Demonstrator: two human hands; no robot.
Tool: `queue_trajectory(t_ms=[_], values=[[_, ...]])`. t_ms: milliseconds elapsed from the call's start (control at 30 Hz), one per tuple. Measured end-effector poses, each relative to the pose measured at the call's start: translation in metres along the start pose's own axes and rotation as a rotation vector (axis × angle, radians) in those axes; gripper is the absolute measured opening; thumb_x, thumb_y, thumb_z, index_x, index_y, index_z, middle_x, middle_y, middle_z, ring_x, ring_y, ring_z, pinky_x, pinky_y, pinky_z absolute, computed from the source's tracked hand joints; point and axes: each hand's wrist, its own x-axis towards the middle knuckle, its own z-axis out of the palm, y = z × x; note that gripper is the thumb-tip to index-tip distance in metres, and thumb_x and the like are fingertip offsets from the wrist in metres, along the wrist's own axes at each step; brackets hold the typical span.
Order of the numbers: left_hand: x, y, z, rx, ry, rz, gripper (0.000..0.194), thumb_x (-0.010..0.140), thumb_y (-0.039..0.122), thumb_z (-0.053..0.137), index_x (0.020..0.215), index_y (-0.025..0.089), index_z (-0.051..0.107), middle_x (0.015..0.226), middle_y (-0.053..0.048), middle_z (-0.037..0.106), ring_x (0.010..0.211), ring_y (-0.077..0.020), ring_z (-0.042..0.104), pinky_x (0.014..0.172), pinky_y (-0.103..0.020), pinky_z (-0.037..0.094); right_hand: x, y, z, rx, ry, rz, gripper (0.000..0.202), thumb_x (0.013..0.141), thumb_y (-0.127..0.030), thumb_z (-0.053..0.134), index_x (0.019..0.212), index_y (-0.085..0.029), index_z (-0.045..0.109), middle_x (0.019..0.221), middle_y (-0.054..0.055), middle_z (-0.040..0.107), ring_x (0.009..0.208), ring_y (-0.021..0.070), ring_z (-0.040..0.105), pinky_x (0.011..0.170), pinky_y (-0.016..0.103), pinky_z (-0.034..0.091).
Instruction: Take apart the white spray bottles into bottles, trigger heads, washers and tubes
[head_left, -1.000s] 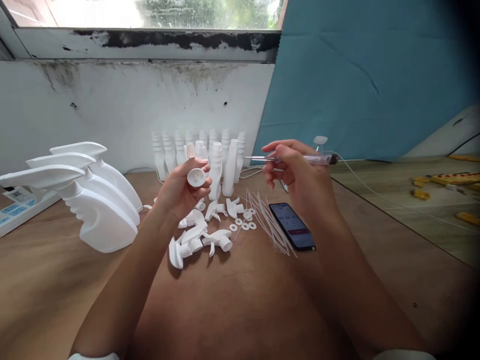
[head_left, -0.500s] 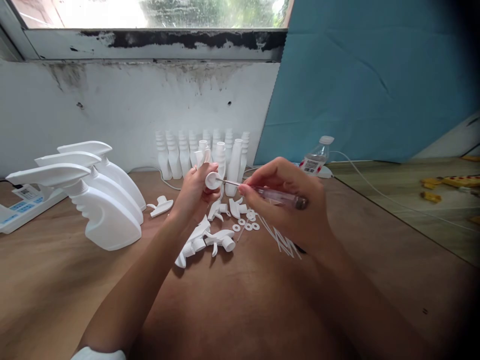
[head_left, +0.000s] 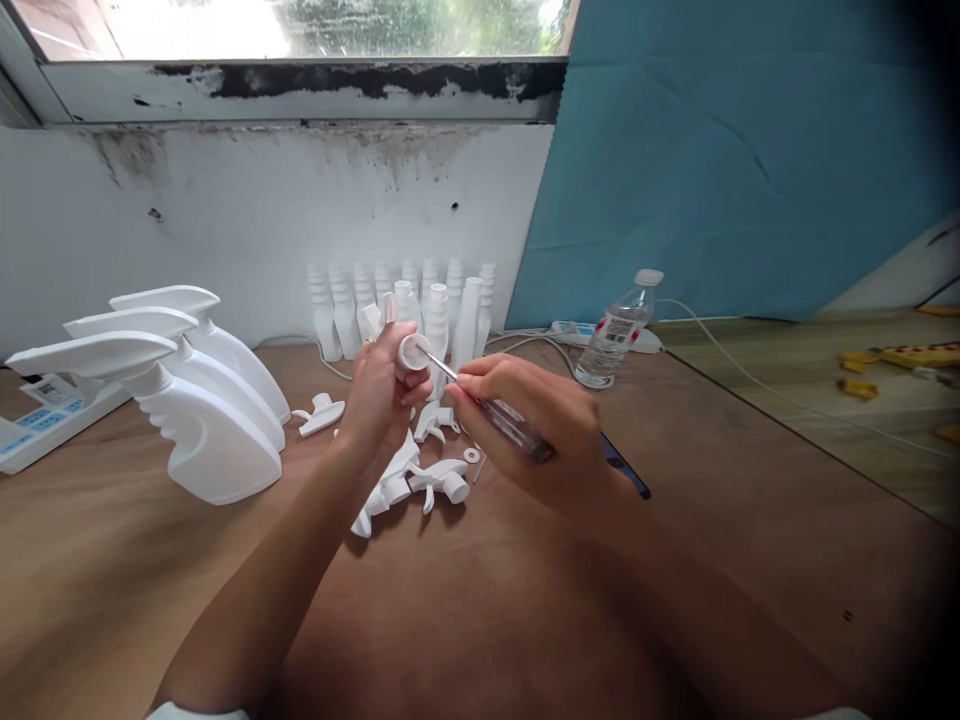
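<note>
My left hand is closed around a white spray head, its round collar turned toward my right hand. In my right hand is a screwdriver with a clear handle, its metal shaft pointing left and its tip at the collar's opening. Whether the tip touches anything inside is too small to tell. Below the hands, several white spray heads lie on the brown table, with a small white ring beside them.
Assembled white spray bottles stand at the left by a power strip. Several white bottles line the wall. At the right are a clear water bottle, cables and a dark phone partly behind my right hand.
My right hand and the screwdriver have moved left and slightly down, with the handle now tilted more steeply. My left hand has shifted slightly left, and the collar's opening has turned. The phone shows more.
</note>
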Motion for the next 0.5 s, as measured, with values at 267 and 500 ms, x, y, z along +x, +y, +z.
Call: queue_trajectory(t_ms=[267,500], values=[[0.0003,0.0056,-0.0013,0.073,-0.107,-0.057,0.031,0.076,0.019,0.062,0.058,0.018,0.036,0.049,0.008,0.027,0.039,-0.0029,0.019,0.032,-0.012,0.014,0.0002,0.0082,-0.0057,0.171,0.111,0.062,0.023,0.082,-0.009,0.063,0.07,-0.022,0.048,0.069,-0.001,0.063,0.058,0.0122,0.059,0.05,0.026,0.047],[0.0032,0.0068,-0.0045,-0.046,-0.166,-0.317,0.031,0.077,0.02,0.056,0.054,0.017,0.035,0.052,0.007,0.03,0.036,-0.0015,0.015,0.029,-0.012,0.011,0.0023,0.0045,-0.0108,0.161,0.062,-0.049,0.031,0.078,-0.004,0.062,0.065,-0.022,0.04,0.064,-0.003,0.059,0.054,0.0105,0.055,0.047,0.025,0.044]])
